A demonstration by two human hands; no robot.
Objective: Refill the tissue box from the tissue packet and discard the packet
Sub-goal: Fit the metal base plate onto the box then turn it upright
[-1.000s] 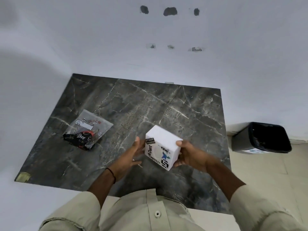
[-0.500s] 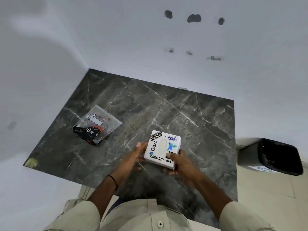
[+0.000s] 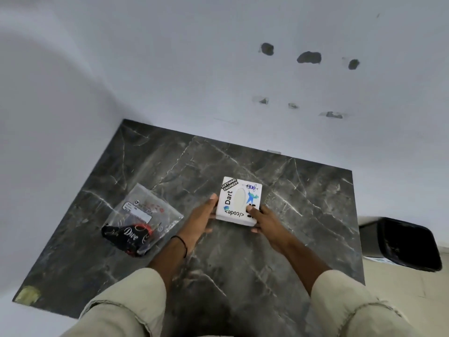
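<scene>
Tissue box (image 3: 239, 201) sits on the desk (image 3: 303, 203), held by the left hand (image 3: 200, 218) and right hand (image 3: 266, 221). Tissue packet (image 3: 143, 218) lies left, nearer the left hand. Bin (image 3: 403, 242) waits far right.

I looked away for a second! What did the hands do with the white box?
Both hands, left hand and right hand, turned the tissue box so its sticker face with the oval opening points up, and brought it down toward the dark table. They still hold it. The packet and black bin stayed put.
</scene>
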